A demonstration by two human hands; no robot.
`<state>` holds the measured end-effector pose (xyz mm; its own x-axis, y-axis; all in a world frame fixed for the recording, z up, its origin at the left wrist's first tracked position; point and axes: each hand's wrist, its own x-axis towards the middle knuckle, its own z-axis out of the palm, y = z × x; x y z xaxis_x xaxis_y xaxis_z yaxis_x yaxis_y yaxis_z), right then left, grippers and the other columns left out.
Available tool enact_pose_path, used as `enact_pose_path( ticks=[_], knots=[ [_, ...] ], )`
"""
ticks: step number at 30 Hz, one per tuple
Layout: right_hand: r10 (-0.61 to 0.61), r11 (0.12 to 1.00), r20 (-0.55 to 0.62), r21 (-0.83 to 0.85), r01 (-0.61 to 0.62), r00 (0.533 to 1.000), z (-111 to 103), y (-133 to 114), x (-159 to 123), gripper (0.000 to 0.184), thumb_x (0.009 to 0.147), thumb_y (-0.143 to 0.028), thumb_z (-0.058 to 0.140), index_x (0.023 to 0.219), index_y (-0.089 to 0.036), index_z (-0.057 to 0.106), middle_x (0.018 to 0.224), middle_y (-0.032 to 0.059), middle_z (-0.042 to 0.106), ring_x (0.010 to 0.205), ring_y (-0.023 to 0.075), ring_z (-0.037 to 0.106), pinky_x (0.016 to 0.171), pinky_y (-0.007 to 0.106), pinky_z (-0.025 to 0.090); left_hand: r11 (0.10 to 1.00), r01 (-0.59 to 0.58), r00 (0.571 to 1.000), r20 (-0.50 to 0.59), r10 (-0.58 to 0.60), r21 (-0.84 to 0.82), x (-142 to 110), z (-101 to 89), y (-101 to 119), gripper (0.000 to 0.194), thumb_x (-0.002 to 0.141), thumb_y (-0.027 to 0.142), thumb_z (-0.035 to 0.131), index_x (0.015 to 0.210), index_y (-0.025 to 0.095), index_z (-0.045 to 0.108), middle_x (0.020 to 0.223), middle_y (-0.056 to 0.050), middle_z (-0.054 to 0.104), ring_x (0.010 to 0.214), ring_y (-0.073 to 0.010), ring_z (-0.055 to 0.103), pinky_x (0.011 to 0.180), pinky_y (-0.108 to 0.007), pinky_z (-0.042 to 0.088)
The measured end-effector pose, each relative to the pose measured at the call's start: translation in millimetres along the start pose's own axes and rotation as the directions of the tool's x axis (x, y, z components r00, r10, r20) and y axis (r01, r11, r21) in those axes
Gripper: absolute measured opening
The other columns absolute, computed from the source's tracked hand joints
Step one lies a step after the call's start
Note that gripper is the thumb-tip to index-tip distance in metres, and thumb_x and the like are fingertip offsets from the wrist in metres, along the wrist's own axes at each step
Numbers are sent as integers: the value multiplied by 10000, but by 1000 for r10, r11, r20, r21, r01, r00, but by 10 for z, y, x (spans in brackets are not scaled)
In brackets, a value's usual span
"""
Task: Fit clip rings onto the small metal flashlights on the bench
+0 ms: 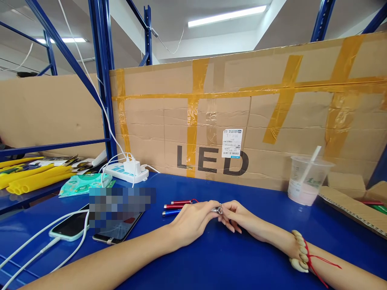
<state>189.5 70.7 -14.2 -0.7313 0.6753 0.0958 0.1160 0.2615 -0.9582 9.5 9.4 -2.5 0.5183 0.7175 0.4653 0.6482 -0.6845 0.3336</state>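
Note:
My left hand (196,221) is closed over the blue table, its thumb and forefinger pinching a small silver metal piece (217,210). Only the silver end with a small ring or clip shows; the rest is hidden in the hand. From the other side, the fingertips of my right hand (238,215) close on the ring end of that piece. Just behind my left hand lie slim metallic tubes with silver ends: a blue tube (171,213) and two red tubes (173,206), one with a red cord loop. My left hand partly covers them.
Phones (72,225) with white cables lie at left, partly blurred out. A power strip (127,171) and a green wipes packet (80,184) sit behind them. A plastic cup (305,193) with a straw and an open cardboard box (359,211) stand at right. Cardboard (169,121) walls the back.

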Motion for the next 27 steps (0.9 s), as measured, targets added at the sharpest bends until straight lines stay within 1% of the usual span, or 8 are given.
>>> enact_pose_path(
  ticks=[4, 8, 11, 13, 16, 21, 24, 27],
  knots=[
    [-9, 1000, 12, -11, 9, 1000, -10, 26, 22, 534, 721, -635, 514, 669, -105, 545, 496, -25, 458, 370, 30, 407, 295, 123, 252, 1000, 12, 1000, -14, -12, -6, 11, 1, -13, 222, 942, 238, 312, 1090, 224, 477, 1005, 14, 613, 909, -127, 558, 785, -227, 422],
    [-9, 1000, 8, -13, 9, 1000, -13, 35, 31, 535, 717, -638, 510, 675, -106, 551, 505, -26, 466, 358, 29, 412, 287, 123, 259, 999, 52, 998, -18, -52, -15, 15, 6, -23, 217, 940, 236, 312, 1050, 204, 497, 986, -8, 598, 899, -136, 525, 795, -249, 426],
    [-15, 1000, -11, -23, 14, 1000, -1, 33, 26, 540, 721, -644, 495, 660, -110, 538, 492, -25, 471, 341, 37, 420, 276, 129, 264, 998, 44, 999, -17, -45, -33, 14, 21, -42, 230, 942, 220, 296, 1009, 191, 515, 1000, -20, 592, 902, -140, 514, 812, -260, 421],
    [-22, 999, -25, -50, 21, 999, 15, 31, 13, 516, 738, -632, 482, 642, -125, 503, 441, -39, 450, 306, 39, 391, 266, 134, 255, 999, 44, 999, -8, -44, -27, 14, 33, -58, 229, 939, 218, 302, 986, 184, 524, 990, -25, 597, 894, -145, 521, 808, -263, 422],
    [-47, 992, -46, -120, 41, 998, 48, 21, -21, 461, 771, -598, 469, 646, -155, 449, 394, -65, 404, 277, 44, 352, 259, 141, 249, 1000, 24, 999, -29, -24, -13, 12, 50, -79, 207, 929, 209, 328, 947, 174, 531, 953, -27, 609, 868, -145, 541, 796, -259, 422],
    [-120, 947, -54, -306, 98, 991, 88, -7, -78, 451, 844, -573, 364, 648, -172, 421, 434, -58, 389, 309, 54, 366, 291, 160, 273, 999, -22, 998, -66, 23, 28, 4, 69, -103, 183, 911, 194, 366, 881, 152, 542, 822, -32, 615, 767, -144, 559, 721, -246, 429],
    [-182, 896, -37, -418, 150, 983, 93, -30, -92, 488, 878, -558, 301, 617, -164, 425, 451, -44, 405, 342, 53, 389, 378, 177, 321, 999, -48, 997, -68, 48, -4, 0, 67, -110, 170, 906, 191, 384, 916, 152, 549, 859, -34, 629, 786, -144, 565, 732, -245, 433],
    [-193, 862, -23, -482, 158, 981, 96, -52, -102, 529, 888, -558, 279, 589, -155, 449, 485, -21, 466, 369, 50, 393, 444, 191, 336, 997, -79, 994, -75, 77, -22, -7, 63, -119, 189, 910, 205, 391, 980, 169, 562, 937, -30, 641, 843, -145, 569, 793, -257, 427]
  ],
)
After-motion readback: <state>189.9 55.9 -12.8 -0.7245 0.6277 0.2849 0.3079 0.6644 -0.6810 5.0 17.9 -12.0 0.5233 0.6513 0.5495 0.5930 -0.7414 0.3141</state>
